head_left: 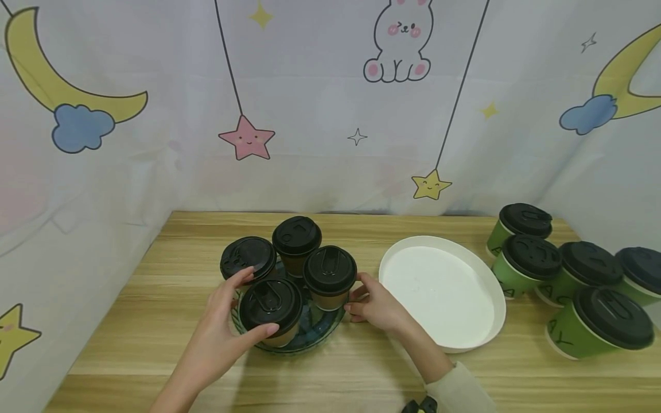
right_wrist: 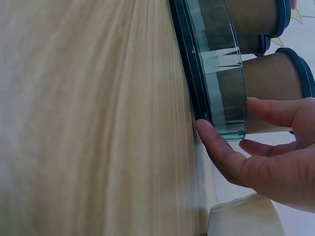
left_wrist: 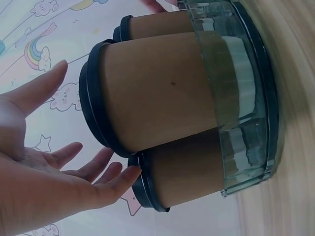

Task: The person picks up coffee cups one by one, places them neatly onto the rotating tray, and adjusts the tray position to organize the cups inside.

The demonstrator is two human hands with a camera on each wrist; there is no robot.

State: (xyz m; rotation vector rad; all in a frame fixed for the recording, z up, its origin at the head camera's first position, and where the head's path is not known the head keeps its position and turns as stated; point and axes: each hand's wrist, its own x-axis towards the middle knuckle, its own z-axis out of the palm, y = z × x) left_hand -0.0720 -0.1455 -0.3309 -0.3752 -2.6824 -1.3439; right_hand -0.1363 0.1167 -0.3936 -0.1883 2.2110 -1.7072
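Several brown paper cups with black lids stand close together in a round, clear blue-green dish (head_left: 320, 328) on the wooden table. My left hand (head_left: 219, 332) is spread around the lid of the nearest cup (head_left: 271, 305), its thumb on the near side. In the left wrist view, the thumb is apart from that lid and the fingertips reach a second cup's lid (left_wrist: 142, 187). At the dish's right side, my right hand (head_left: 381, 305) grips the wall, with one fingertip low at the dark base (right_wrist: 197, 105) and another up at the rim beside a cup (right_wrist: 270, 78).
A round white tray (head_left: 439, 298) lies just right of my right hand. Farther right stand several green cups (head_left: 594, 327) with black lids. A printed cloth (head_left: 320, 115) hangs behind the table (head_left: 124, 344). Something small and dark (head_left: 420, 405) is at the right sleeve's cuff.
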